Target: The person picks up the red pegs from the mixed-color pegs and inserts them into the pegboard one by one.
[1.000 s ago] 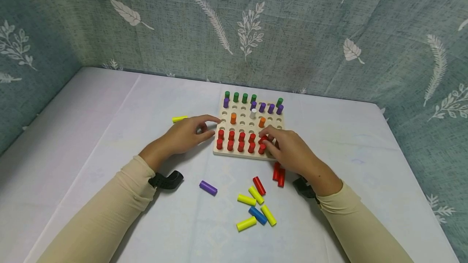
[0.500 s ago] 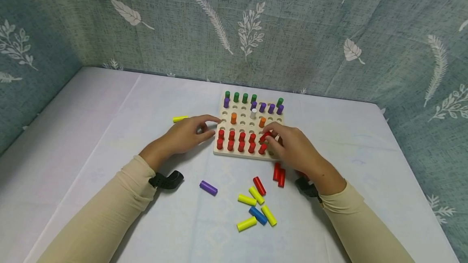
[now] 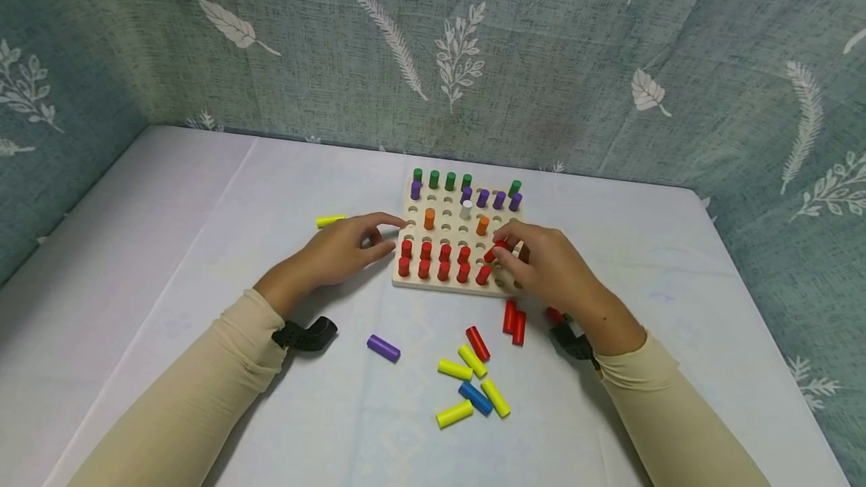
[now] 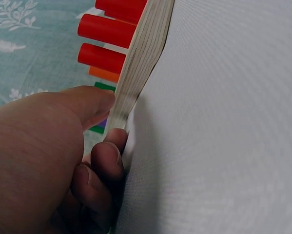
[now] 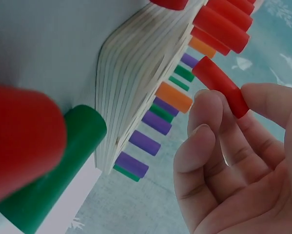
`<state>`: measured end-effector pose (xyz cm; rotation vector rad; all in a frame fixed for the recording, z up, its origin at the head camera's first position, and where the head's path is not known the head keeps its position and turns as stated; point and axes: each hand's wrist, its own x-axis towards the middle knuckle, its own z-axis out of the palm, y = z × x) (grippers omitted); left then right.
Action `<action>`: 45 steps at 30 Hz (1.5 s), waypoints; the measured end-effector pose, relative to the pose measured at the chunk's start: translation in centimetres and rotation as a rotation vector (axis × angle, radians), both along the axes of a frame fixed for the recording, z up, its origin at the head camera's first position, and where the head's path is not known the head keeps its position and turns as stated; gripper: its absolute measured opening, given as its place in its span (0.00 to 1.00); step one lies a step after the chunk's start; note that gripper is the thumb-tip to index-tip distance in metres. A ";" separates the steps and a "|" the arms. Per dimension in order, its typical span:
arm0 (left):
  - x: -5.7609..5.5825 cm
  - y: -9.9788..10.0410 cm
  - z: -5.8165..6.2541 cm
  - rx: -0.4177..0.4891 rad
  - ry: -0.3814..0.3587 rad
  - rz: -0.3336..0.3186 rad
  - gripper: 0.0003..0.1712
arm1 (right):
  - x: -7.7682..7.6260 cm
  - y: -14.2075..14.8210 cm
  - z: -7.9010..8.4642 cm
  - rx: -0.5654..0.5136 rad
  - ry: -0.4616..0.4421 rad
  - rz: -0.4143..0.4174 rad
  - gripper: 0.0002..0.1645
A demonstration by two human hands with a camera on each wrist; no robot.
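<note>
A pale wooden pegboard (image 3: 443, 288) lies on the table. Two near rows hold several red pegs (image 3: 443, 270); farther back stand orange pegs (image 3: 429, 219), a white peg (image 3: 466, 209), purple pegs (image 3: 482, 198) and green pegs (image 3: 434, 179). Between thumb and fingers, my right hand (image 3: 555, 265) pinches a loose red peg (image 5: 221, 87), tilted above the board's right part. My left hand (image 3: 338, 252) touches the board's left edge with extended fingers; in the left wrist view its thumb (image 4: 94, 100) lies against that edge.
Nearer me lie loose yellow pegs (image 3: 495, 397), a blue peg (image 3: 476, 398), a purple peg (image 3: 383, 348) and red pegs (image 3: 477, 343). One yellow peg (image 3: 330, 221) lies beyond my left hand. By my right wrist are a red peg (image 5: 26, 141) and a green peg (image 5: 63, 165).
My right hand has shifted slightly right and away from me with the red peg, baring holes in the near right corner. My left hand has stayed at the board's edge.
</note>
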<state>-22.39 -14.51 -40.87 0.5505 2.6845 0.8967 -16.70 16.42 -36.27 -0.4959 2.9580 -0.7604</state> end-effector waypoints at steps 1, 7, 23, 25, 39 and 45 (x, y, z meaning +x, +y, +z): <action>0.0 0.0 0.0 0.001 0.001 0.001 0.25 | -0.1 0.1 0.0 0.001 -0.003 -0.006 0.14; 0.0 0.0 0.0 0.001 0.002 0.003 0.25 | -0.2 0.3 0.2 0.010 -0.013 -0.032 0.16; 0.1 -0.1 0.1 0.001 -0.008 0.007 0.25 | -0.2 0.2 -0.7 0.011 -0.038 0.006 0.16; 0.1 -0.1 0.1 0.001 -0.012 0.007 0.25 | -0.2 0.1 -0.7 0.010 -0.039 0.014 0.16; 0.1 -0.2 0.1 0.001 -0.011 0.005 0.26 | 0.0 -0.4 -0.8 0.024 0.009 0.059 0.17; 0.1 0.0 -0.1 0.005 -0.009 0.012 0.25 | 0.0 -0.3 -1.0 0.041 0.016 0.045 0.18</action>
